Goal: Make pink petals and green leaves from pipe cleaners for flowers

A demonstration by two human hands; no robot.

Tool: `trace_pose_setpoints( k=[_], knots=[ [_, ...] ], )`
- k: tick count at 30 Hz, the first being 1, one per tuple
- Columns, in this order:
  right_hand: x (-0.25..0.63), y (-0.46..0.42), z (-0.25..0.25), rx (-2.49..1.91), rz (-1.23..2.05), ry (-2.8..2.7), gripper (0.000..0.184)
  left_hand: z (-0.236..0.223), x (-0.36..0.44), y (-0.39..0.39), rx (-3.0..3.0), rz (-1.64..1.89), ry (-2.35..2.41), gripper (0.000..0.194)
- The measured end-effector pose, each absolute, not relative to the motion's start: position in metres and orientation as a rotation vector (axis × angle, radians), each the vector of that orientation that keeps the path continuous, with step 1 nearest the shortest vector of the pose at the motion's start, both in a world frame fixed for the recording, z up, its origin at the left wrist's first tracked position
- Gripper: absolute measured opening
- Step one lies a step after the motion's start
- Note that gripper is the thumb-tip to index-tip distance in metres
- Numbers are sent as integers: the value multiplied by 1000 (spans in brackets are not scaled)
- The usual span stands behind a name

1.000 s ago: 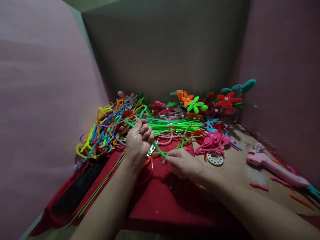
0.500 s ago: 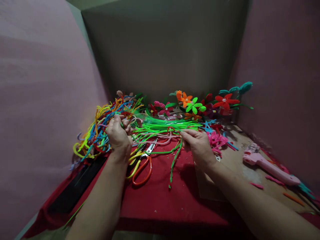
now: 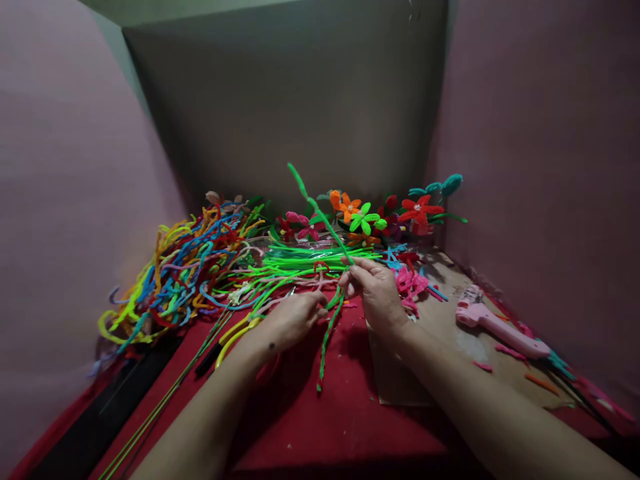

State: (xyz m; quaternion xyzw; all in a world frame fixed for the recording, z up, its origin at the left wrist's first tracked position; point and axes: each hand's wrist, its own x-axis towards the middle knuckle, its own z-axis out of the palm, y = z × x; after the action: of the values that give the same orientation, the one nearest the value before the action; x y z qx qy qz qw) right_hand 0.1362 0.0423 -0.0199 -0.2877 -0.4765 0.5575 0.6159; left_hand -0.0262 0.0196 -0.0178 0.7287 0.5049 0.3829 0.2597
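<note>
Over the red-clothed table (image 3: 340,427), near the middle: the right hand (image 3: 379,293), its grip pinching a green fuzzy stem (image 3: 320,213) that slants up and leftward. Below the hand runs a twisted green strand (image 3: 327,343), reddish at its tip; cannot tell if it joins the stem. Left hand (image 3: 295,319) just beside, palm down; whether its grip pinches anything, cannot tell. Beyond both, bright green lengths (image 3: 300,260), then fuzzy flowers (image 3: 365,219). Far left, a multicoloured tangle (image 3: 190,260). Right, a pink tool (image 3: 505,331) on brown board (image 3: 400,385).
</note>
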Motion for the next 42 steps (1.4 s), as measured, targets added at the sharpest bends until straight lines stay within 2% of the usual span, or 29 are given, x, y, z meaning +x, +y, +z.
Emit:
trace_pose_setpoints(
  k=[3, 8, 13, 19, 25, 29, 34, 36, 39, 42],
  knots=[
    [135, 38, -20, -647, 1328, -1176, 18, -14, -20, 18, 1938, 1025, 1287, 19],
    [129, 30, -22, -679, 1385, -1313, 14, -2, -19, 15, 1440, 1355, 1126, 40],
    [123, 25, -27, -718, 1419, -1401, 14, -3, -23, 17, 1272, 1504, 1078, 24],
    [125, 27, -28, -791, 1400, -1411, 18, -4, -28, 21, 1209, 1464, 1053, 24],
    [123, 22, -24, -847, 1407, -1476, 21, 5, -41, 26, 933, 1707, 962, 15],
    [123, 22, -25, -843, 1371, -1458, 21, 15, -48, 27, 998, 1734, 990, 15],
    [132, 41, -37, -897, 1248, -1359, 20, 24, -85, 29, 1130, 1988, 1192, 17],
    [133, 46, -41, -903, 1242, -1388, 19, 20, -106, 34, 1291, 1777, 1465, 19],
    [132, 49, -44, -909, 1261, -1416, 16, 7, -133, 46, 1546, 1141, 1910, 19],
    [131, 48, -45, -911, 1274, -1411, 14, -6, -149, 59, 1622, 954, 2108, 11]
  ],
)
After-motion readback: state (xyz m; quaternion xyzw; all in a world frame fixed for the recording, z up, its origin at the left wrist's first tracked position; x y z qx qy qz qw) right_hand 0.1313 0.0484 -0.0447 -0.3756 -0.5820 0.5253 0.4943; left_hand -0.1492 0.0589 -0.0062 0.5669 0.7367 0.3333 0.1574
